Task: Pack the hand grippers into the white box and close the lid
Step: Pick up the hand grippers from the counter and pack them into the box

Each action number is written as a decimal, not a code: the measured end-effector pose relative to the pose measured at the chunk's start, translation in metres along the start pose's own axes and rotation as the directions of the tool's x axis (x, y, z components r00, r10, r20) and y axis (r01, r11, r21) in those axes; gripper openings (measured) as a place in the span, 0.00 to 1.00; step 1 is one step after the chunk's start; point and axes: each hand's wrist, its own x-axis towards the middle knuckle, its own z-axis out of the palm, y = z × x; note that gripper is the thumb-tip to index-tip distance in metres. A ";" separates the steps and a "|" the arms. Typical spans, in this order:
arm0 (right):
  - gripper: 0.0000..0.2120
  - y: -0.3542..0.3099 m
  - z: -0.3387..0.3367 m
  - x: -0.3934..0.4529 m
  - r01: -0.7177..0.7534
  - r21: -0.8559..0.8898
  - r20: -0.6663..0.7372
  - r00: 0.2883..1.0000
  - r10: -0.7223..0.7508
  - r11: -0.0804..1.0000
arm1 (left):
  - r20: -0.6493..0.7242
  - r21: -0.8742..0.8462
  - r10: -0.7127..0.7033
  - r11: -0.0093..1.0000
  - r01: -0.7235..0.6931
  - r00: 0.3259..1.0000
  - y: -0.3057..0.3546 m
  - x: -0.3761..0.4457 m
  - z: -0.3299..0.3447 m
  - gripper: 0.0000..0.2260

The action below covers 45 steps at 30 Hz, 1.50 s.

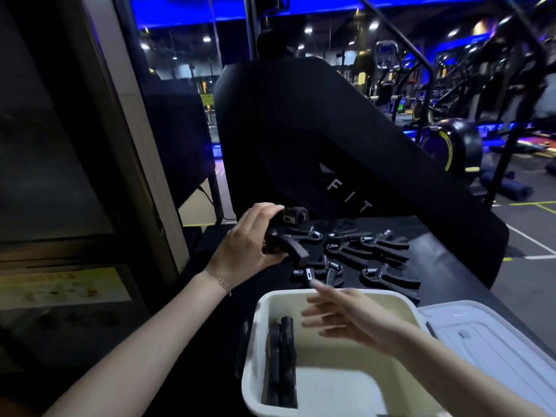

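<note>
Meanwhile left hand (246, 242) grips gripper (288, 236) beyond box rim (346, 293)

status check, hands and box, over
Left hand gripping hand grippers. Right hand open over white box, lid off. Loose grippers remain.

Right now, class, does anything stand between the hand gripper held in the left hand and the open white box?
Yes, partly. The right hand hovers open over the white box, across its far opening. The left hand holds the hand gripper beyond that rim. The lid lies off, to the right.
</note>
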 end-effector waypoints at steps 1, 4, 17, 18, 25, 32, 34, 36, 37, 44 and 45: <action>0.30 -0.005 0.000 -0.003 0.056 0.065 -0.020 0.998 -0.055 0.996 | -0.007 -0.007 0.046 0.999 -0.046 0.999 0.008 0.000 -0.001 0.31; 0.29 -0.022 -0.002 -0.013 0.180 0.230 0.002 0.983 -0.185 0.957 | -0.004 -0.036 0.156 0.987 -0.156 0.988 0.030 -0.003 -0.004 0.28; 0.21 -0.016 -0.005 -0.038 0.269 0.356 0.177 0.921 -0.347 0.895 | 0.031 -0.012 0.295 0.956 -0.295 0.955 0.077 -0.041 0.019 0.24; 0.20 -0.015 -0.005 -0.038 0.280 0.394 0.154 0.919 -0.364 0.875 | 0.048 -0.037 0.262 0.965 -0.260 0.964 0.078 -0.043 0.019 0.25; 0.32 -0.002 -0.007 -0.032 0.366 0.402 0.040 0.909 -0.415 0.839 | 0.159 -0.244 0.017 0.970 0.023 0.987 0.078 -0.051 0.018 0.38; 0.34 0.007 0.011 -0.036 0.448 0.090 -0.026 0.894 -0.447 0.890 | 0.482 -0.745 -0.436 0.252 0.618 0.760 0.096 -0.034 0.009 0.23; 0.37 0.010 0.014 -0.036 0.450 -0.008 -0.022 0.893 -0.450 0.893 | 0.503 -0.752 -0.414 0.224 0.620 0.759 0.096 -0.030 0.007 0.25; 0.38 0.015 0.015 -0.035 0.439 -0.039 -0.002 0.898 -0.439 0.898 | 0.499 -0.750 -0.404 0.242 0.616 0.766 0.095 -0.030 0.006 0.23; 0.38 0.018 0.017 -0.034 0.433 -0.041 0.002 0.901 -0.433 0.900 | 0.496 -0.746 -0.405 0.253 0.616 0.768 0.094 -0.031 0.007 0.21; 0.28 0.036 0.015 -0.030 0.385 -0.165 -0.037 0.918 -0.395 0.908 | 0.504 -0.678 -0.489 0.287 0.677 0.712 0.089 -0.048 0.030 0.20; 0.26 0.038 0.014 -0.030 0.342 -0.207 -0.064 0.930 -0.361 0.917 | 0.512 -0.658 -0.497 0.297 0.691 0.701 0.087 -0.051 0.035 0.19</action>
